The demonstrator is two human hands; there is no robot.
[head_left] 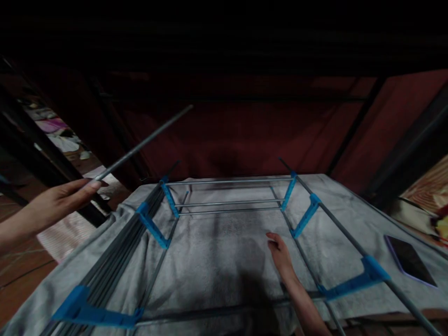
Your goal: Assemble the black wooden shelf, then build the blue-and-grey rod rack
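Note:
My left hand (79, 193) is closed around the lower end of a thin grey metal rod (149, 139), raised off to the left and tilted up toward the middle. On the cloth below lies a rack frame of grey metal tubes joined by blue plastic brackets, such as the front right bracket (357, 282) and the front left bracket (94, 310). Cross rods (229, 203) span its far end. My right hand (280, 254) hovers inside the frame near its right tube (304, 256), fingers loosely apart, with nothing seen in them.
A grey cloth (217, 261) covers the table. Several loose-looking rods (115, 256) lie bundled along the frame's left side. A phone (411, 259) rests at the right. Behind stands a dark red panel (227, 135) with dark posts; clutter lies on the floor at left.

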